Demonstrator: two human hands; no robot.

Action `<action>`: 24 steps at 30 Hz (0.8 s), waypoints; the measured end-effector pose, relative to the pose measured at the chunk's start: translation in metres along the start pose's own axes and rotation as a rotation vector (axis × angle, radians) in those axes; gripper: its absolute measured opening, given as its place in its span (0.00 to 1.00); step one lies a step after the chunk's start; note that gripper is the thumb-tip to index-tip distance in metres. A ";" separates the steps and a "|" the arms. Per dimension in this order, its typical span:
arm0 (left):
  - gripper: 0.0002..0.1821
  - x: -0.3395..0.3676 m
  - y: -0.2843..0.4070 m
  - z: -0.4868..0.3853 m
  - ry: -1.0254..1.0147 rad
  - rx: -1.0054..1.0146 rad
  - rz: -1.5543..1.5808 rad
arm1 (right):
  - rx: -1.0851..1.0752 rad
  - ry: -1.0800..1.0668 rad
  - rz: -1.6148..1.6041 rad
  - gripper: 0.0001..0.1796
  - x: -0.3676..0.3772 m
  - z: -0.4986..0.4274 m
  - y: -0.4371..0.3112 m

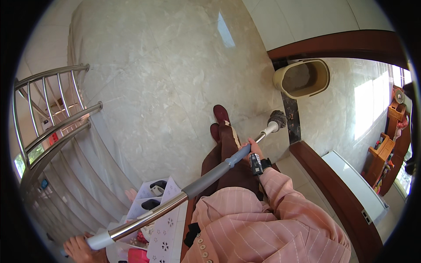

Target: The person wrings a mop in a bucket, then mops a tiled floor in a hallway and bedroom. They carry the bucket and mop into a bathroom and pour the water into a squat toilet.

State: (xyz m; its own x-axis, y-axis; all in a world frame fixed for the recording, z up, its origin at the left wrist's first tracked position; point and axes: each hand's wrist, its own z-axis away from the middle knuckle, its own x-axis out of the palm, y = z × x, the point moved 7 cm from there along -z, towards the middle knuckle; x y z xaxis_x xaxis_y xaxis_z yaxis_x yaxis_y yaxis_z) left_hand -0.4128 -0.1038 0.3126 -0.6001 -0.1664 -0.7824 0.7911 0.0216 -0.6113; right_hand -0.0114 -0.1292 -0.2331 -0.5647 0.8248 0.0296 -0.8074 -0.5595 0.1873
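A long mop (210,176) with a metal pole and grey and blue grips slants across my body. My left hand (82,250) is closed round its pale top end at the lower left. Further down, my right hand (251,149) grips the blue part near the mop head; a small black device and a dark band are on that wrist. The grey mop head (278,120), wrung into a bundle, is beside the dark floor strip. Beyond it a beige oval bucket (279,80) holding murky water stands in the doorway.
A stainless steel railing (62,121) and descending stairs (88,171) lie on the left. A white shoe rack (164,227) stands at the lower left. Brown door frames (332,184) flank the doorway; wooden furniture (383,148) is beyond. Glossy floor tiles (158,82) stretch ahead of my shoes.
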 end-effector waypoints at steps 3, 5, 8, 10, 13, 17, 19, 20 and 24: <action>0.07 0.048 0.015 -0.004 -0.266 -0.140 0.167 | -0.147 0.083 0.152 0.11 -0.025 -0.002 -0.037; 0.08 0.076 0.038 -0.003 -0.536 -0.145 0.199 | -0.331 0.136 0.217 0.11 -0.039 0.003 -0.068; 0.11 0.089 0.088 -0.001 -0.720 -0.107 0.393 | -0.450 0.115 0.001 0.12 -0.041 0.009 -0.087; 0.14 0.087 0.119 -0.007 -0.648 -0.046 0.547 | -0.426 0.023 0.028 0.12 -0.019 0.000 -0.071; 0.15 0.089 0.131 -0.007 -0.643 -0.004 0.556 | -0.400 -0.038 0.113 0.13 0.016 -0.011 -0.050; 0.16 0.098 0.112 0.014 -0.646 -0.026 0.475 | -0.358 0.014 0.083 0.13 0.032 -0.015 -0.025; 0.11 0.105 0.092 0.034 -0.694 -0.001 0.513 | -0.346 0.048 0.070 0.13 0.036 -0.018 0.000; 0.09 0.110 0.081 0.046 -0.718 0.006 0.526 | -0.334 0.033 0.114 0.13 0.042 -0.022 0.017; 0.11 0.127 0.031 0.099 -0.720 -0.151 0.464 | -0.309 0.035 0.144 0.14 0.061 -0.031 0.093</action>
State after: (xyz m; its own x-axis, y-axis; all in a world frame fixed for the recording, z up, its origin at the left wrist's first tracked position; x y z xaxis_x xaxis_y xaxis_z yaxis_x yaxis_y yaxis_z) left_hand -0.4528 -0.2219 0.2057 0.0406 -0.6903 -0.7224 0.8827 0.3635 -0.2978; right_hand -0.1265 -0.1338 -0.2446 -0.6779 0.7351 -0.0002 -0.7296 -0.6728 -0.1227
